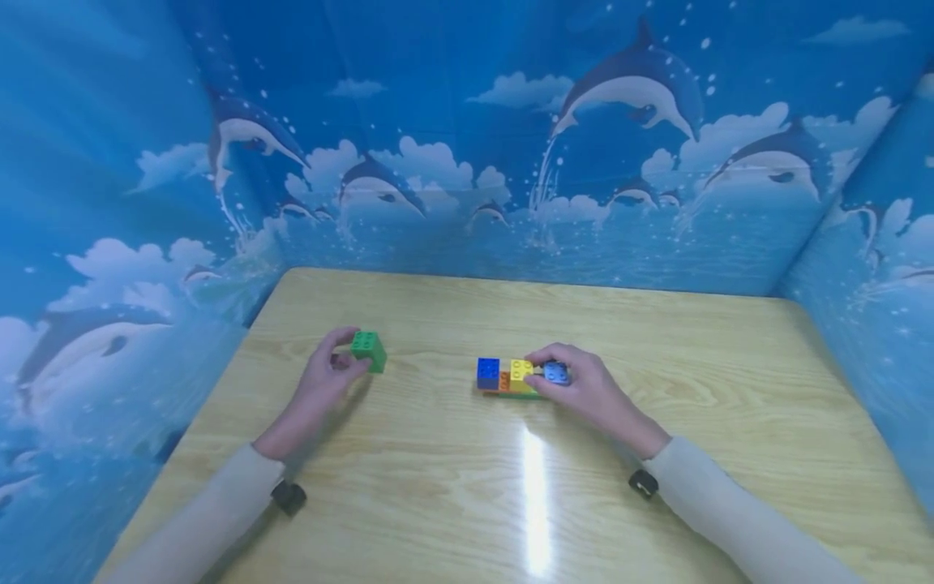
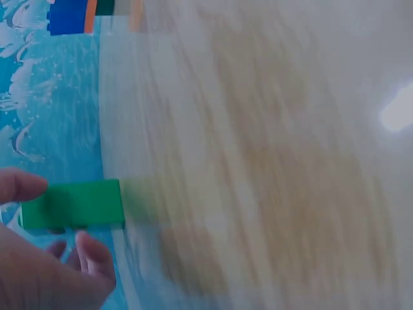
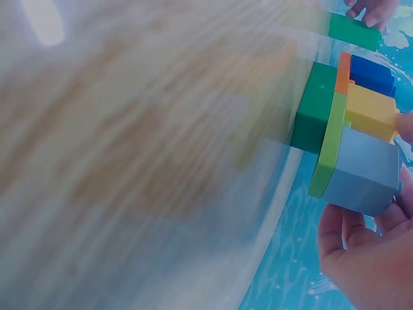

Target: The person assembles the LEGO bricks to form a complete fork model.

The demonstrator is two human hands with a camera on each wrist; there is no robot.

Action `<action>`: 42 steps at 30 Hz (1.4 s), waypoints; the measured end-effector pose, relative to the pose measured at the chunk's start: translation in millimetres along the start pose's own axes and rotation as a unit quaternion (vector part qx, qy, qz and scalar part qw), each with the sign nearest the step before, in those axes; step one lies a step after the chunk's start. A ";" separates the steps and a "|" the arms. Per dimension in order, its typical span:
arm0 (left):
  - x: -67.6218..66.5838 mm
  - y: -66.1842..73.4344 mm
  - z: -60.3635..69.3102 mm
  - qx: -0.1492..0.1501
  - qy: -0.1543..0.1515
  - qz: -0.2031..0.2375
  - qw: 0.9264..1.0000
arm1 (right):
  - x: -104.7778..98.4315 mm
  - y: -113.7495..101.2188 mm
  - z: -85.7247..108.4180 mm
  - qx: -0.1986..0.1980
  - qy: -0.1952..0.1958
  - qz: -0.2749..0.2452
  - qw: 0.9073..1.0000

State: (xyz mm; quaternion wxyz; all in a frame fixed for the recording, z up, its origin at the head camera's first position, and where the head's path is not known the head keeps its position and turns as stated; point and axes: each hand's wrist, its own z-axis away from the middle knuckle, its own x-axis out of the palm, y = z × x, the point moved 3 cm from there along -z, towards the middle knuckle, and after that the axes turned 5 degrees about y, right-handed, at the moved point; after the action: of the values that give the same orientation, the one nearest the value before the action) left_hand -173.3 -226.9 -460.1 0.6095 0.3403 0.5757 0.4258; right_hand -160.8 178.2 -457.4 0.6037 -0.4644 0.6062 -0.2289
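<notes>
At the left of the table my left hand (image 1: 332,373) holds a green toy building block (image 1: 369,350) between thumb and fingers. The block stands upright with its studs up; in the left wrist view its long side (image 2: 74,205) shows. Right of centre, my right hand (image 1: 584,385) pinches the yellow block (image 1: 520,373) of a small built row. That row also carries a dark blue block (image 1: 488,373), an orange piece (image 1: 504,380) and a light blue block (image 1: 555,372). Beneath them, a light green piece (image 3: 328,150) and a dark green block (image 3: 314,106) show in the right wrist view.
The blocks are on a wooden table (image 1: 438,470) with a bright reflection near its front. Blue cloth (image 1: 438,227) printed with dolphins hangs behind the table and along both sides. Each wrist wears a small black device (image 1: 289,497).
</notes>
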 end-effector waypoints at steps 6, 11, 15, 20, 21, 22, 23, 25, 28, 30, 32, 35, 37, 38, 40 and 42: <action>-1.9 -4.2 -8.8 -0.001 -0.024 -0.014 1.000 | 0.3 0.0 0.6 0.004 0.005 0.001 1.000; -1.4 -6.3 -10.9 -0.006 -0.019 -0.024 1.000 | 0.5 -0.6 -0.1 0.009 0.002 -0.001 1.000; -1.2 -7.2 -10.5 -0.002 -0.023 -0.026 0.999 | 0.0 -1.0 -0.2 0.012 0.001 -0.005 1.000; -1.6 -8.1 -8.7 0.007 -0.031 -0.030 0.999 | -0.7 -1.0 -0.7 0.014 0.000 -0.005 1.000; -1.5 -8.4 -8.1 0.007 -0.029 -0.032 0.999 | -0.8 -0.7 -0.7 0.014 0.001 -0.003 1.000; -1.2 -8.6 -7.5 0.006 -0.028 -0.034 0.999 | -0.9 -0.5 -0.8 0.014 0.002 -0.001 1.000; -0.8 -8.9 -7.0 0.006 -0.025 -0.038 0.999 | -0.9 -0.3 -0.9 0.014 0.002 0.001 1.000; 0.6 -8.1 -4.8 0.010 -0.019 -0.046 0.999 | -1.0 0.0 -0.7 0.014 0.004 0.004 1.000; 4.7 -4.7 0.6 0.015 -0.010 -0.051 0.999 | -0.5 0.0 -0.5 0.015 0.005 0.004 1.000; 8.5 -1.8 6.3 0.016 -0.010 -0.046 0.999 | 0.2 0.1 0.0 0.020 0.001 0.000 1.000; 13.2 1.3 12.0 0.012 -0.012 -0.035 0.999 | 0.8 0.5 0.5 0.025 -0.002 -0.002 1.000; 20.0 4.8 19.4 0.008 -0.015 -0.021 1.000 | 1.1 1.3 1.1 0.033 -0.005 -0.004 0.999; 24.4 7.3 22.9 0.008 -0.016 -0.014 1.000 | 1.0 1.5 0.6 0.034 -0.005 -0.003 0.999; 26.8 8.4 24.4 0.009 -0.016 -0.011 1.000 | 0.9 1.6 0.3 0.035 -0.005 -0.002 0.999; 32.2 11.5 28.0 0.013 -0.021 -0.008 1.000 | 0.5 1.5 -0.5 0.034 -0.005 -0.002 0.999; 38.6 14.5 31.3 0.016 -0.027 -0.005 1.000 | -0.1 1.2 -1.2 0.035 -0.006 -0.001 0.999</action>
State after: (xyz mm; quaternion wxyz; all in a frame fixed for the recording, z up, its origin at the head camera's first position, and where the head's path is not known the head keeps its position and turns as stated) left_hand -145.1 -183.5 -459.6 0.6212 0.3582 0.5676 0.4046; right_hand -162.4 178.4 -458.2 0.6225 -0.4452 0.5939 -0.2481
